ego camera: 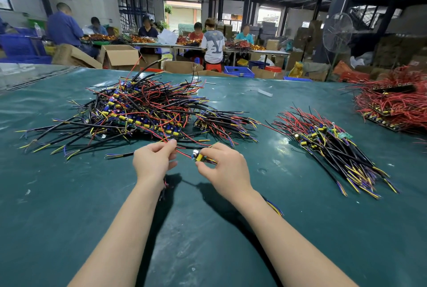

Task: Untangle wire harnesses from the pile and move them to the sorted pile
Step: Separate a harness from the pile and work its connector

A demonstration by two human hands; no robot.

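Note:
A big tangled pile of wire harnesses (141,108), with black, red, yellow and purple leads, lies on the green table (69,194) at centre left. The sorted pile (332,145) lies to the right, its wires laid roughly parallel. Just in front of the tangled pile, my left hand (153,161) pinches a red wire. My right hand (223,166) grips one harness (196,156) by its small board with a yellow part. Its wire ends hang out below both wrists.
A smaller bundle of harnesses (226,122) lies right of the tangled pile. A heap of red-wired boards (392,104) sits at the far right edge. Beyond the table are cardboard boxes, blue crates, a standing fan (338,35) and several seated people at benches.

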